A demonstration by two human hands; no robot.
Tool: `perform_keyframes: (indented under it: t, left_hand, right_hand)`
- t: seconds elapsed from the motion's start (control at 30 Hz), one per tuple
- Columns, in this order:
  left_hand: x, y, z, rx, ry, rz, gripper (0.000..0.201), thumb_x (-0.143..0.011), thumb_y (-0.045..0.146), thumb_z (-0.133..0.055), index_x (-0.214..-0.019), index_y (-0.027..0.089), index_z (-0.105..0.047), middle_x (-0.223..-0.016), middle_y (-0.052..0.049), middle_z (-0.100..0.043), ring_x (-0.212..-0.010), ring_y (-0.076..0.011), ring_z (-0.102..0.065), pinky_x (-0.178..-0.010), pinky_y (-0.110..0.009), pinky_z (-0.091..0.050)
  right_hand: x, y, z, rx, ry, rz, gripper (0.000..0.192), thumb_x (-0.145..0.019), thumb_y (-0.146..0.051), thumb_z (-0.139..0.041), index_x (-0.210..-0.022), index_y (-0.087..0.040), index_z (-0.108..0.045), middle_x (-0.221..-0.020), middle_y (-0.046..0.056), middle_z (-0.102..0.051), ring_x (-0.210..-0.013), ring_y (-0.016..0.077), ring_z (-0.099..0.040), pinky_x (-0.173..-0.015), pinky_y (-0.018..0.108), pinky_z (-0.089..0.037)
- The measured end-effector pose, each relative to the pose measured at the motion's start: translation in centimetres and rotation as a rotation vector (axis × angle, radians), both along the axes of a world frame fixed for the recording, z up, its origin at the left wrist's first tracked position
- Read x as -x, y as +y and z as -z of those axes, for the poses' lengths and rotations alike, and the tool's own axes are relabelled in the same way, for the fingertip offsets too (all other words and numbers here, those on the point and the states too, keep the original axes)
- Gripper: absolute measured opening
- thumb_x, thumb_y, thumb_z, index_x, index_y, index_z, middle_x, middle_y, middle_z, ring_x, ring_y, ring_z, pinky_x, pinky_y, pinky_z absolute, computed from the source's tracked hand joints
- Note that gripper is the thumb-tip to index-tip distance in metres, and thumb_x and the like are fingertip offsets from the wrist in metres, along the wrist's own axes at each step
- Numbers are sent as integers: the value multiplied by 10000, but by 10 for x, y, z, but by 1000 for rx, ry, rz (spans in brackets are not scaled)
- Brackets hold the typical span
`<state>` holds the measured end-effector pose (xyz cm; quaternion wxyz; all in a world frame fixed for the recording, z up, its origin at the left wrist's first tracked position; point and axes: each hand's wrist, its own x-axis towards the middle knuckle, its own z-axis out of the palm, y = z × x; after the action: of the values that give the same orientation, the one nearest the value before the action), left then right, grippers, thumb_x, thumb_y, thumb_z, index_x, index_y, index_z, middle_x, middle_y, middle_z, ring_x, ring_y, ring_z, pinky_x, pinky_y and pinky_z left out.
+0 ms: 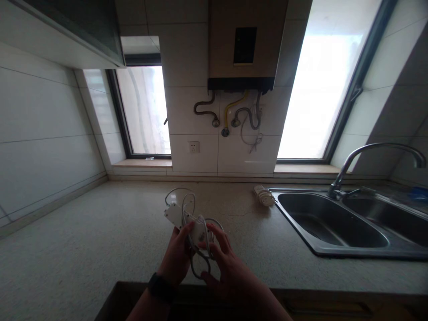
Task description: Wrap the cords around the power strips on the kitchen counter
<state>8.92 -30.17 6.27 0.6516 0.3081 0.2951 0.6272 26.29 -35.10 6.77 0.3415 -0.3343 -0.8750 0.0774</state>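
Both hands are gripping a white power strip (187, 220): left hand (177, 256) steadying it, right hand (222, 263) gathering its looped cord (200, 249) above the table (83, 240).

Bare forearms, a dark wristband (162, 286) on the left.

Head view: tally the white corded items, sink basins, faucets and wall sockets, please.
White corded items: 2, the power strip held by the left hand and right hand, and a bundle beside the sink
Sink basins: 2
Faucets: 1
Wall sockets: 1
Total: 6
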Motion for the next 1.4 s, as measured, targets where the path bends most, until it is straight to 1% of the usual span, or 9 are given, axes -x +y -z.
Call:
perform_keyframes:
  t: [0.13, 0.4, 0.57, 0.67, 0.83, 1.0, 1.17, 1.27, 1.4]
  left_hand:
    - [16, 11, -1, 32, 54, -78, 449, -816, 379, -722, -1184, 200, -540, -1023, -66, -658, -840, -194, -662, -664, -288, -546]
    - [18, -14, -10, -22, 93, 60, 520, -808, 464, -677, -1207, 141, -594, -1056, -119, -658, -849, -211, -641, -685, -278, -527]
    - [30, -28, -2, -43, 184, 254, 517, -752, 425, -724, -1162, 124, -629, -912, -116, -669, -675, -188, -605, -583, -275, -490]
    - [42, -27, 4, -84, 256, 343, 519, -722, 401, -739, -1159, 138, -644, -977, -139, -686, -685, -207, -616, -581, -293, -491]
    - [57, -23, 4, -124, 499, 496, 547, -765, 319, -728, -1284, 188, -616, -1091, -137, -692, -881, -262, -651, -724, -327, -505]
    - [55, -33, -18, -346, 681, 766, 600, -761, 280, -717, -1344, 204, -598, -1180, -94, -662, -1067, -286, -600, -898, -355, -461]
    - [36, -51, -50, -541, 876, 960, 479, -760, 324, -691, -1221, 196, -674, -1081, -76, -675, -951, -286, -600, -818, -346, -462]
    - [30, -55, -55, -641, 905, 891, 451, -765, 326, -691, -1196, 192, -680, -1037, -78, -673, -907, -278, -590, -797, -347, -461]
    - [34, -48, -40, -632, 754, 700, 464, -824, 370, -670, -1239, 164, -646, -1034, -105, -654, -926, -281, -595, -811, -354, -472]
  right_hand:
    - [-9, 9, 17, 13, 141, 146, 593, -932, -216, -502, -1472, -271, -261, -1581, 130, -173, -1459, 259, -228, -1146, 513, -324]
    - [3, 24, 36, 330, 552, 134, 385, -1029, -378, -378, -1408, -316, -411, -1443, 90, -450, -1327, 226, -449, -1100, 477, -373]
    - [-6, 41, 20, 513, 1031, 97, 446, -977, -557, -431, -1313, -264, -451, -1401, 133, -485, -1160, 260, -586, -969, 476, -474]
    - [-19, 46, 1, 421, 1105, 101, 467, -932, -549, -524, -1302, -277, -434, -1443, 128, -426, -1190, 264, -553, -888, 440, -526]
    - [-33, 43, -25, 290, 1057, -20, 567, -949, -461, -519, -1445, -346, -269, -1509, 120, -314, -1167, 238, -566, -756, 355, -563]
    - [-34, 35, -50, 506, 761, -79, 554, -954, -402, -490, -1476, -263, -366, -1280, 120, -553, -1137, 230, -570, -721, 304, -551]
    - [-22, 38, -70, 767, 444, -263, 498, -842, -255, -486, -1328, -223, -591, -1048, 62, -671, -897, 167, -617, -622, 219, -488]
    - [-13, 47, -68, 945, 329, -349, 394, -816, -281, -490, -1123, -158, -705, -914, 57, -689, -715, 124, -591, -569, 201, -447]
    - [-9, 49, -49, 1013, 431, -267, 280, -759, -411, -635, -768, -133, -671, -748, 43, -650, -640, 127, -576, -557, 224, -463]
